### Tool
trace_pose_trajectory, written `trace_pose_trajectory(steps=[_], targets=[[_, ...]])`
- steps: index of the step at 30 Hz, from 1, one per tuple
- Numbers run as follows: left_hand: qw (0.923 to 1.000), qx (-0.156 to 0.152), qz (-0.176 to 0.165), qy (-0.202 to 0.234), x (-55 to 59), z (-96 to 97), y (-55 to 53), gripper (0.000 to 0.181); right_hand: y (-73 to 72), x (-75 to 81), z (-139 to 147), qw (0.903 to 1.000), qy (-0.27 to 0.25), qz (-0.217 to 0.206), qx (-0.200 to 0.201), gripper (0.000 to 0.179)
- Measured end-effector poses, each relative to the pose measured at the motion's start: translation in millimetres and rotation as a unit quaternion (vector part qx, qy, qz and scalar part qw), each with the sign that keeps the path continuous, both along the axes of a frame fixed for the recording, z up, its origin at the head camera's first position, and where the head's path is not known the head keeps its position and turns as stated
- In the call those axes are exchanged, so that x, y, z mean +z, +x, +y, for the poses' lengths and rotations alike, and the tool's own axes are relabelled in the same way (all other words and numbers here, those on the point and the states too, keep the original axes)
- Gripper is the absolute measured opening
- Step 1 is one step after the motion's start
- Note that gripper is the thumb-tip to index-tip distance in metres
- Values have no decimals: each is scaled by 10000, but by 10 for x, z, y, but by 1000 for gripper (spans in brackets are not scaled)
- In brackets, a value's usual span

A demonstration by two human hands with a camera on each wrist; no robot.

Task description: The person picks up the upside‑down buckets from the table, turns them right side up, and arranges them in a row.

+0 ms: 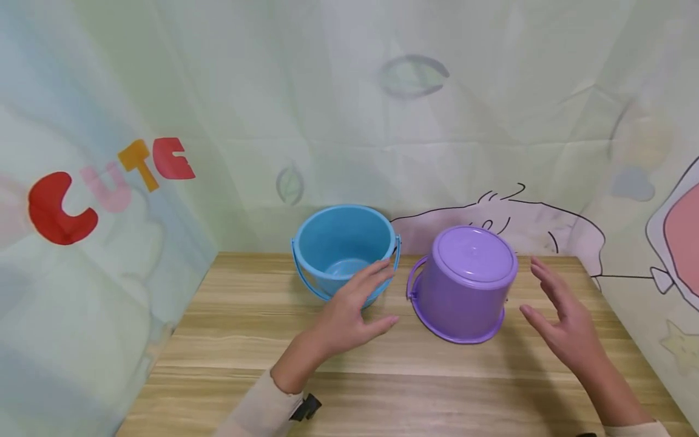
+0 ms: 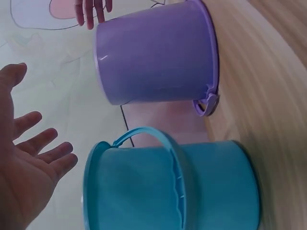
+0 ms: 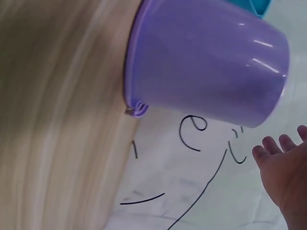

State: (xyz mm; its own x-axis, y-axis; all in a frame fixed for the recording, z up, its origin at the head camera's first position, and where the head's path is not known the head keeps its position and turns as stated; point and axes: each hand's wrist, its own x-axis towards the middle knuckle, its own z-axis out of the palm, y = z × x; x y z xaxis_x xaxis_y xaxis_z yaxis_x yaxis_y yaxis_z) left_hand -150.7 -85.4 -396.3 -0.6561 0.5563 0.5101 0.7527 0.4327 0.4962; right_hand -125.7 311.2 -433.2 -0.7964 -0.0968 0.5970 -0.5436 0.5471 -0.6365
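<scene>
A purple bucket (image 1: pixel 464 297) stands upside down on the wooden table, its base facing up and its handle (image 1: pixel 413 279) down on the left side. Left of it, a blue bucket (image 1: pixel 311 274) sits upright with its mouth up and its handle hanging over the front. My left hand (image 1: pixel 349 318) is held in the air in front of the blue bucket, fingers spread and overlapping its rim in the head view; the left wrist view shows it apart from both buckets. To the right of the purple bucket, my right hand (image 1: pixel 568 328) hovers with fingers extended, holding nothing.
The wooden table (image 1: pixel 382 400) reaches back to a printed curtain (image 1: pixel 338 121) with drawn figures. On the left curtain are colored letters (image 1: pixel 62 208); a pink balloon drawing (image 1: pixel 685 243) is on the right. A small black clip (image 1: pixel 307 407) sits at my left sleeve.
</scene>
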Motion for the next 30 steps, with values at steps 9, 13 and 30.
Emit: trace_pose_trajectory(steps=[9, 13, 30], targets=[[9986, -277, 210, -405, -151, 187, -20, 72, -48, -203, 136, 9980, 633, 13, -8, 85], [9976, -341, 192, -566, -236, 257, -68, 69, -53, -273, 180, 9955, 946, -102, -38, 80], [9905, -361, 187, -1312, -599, 450, -305, 55, -239, -627, 385, 9767, 2142, 143, 16, 49]])
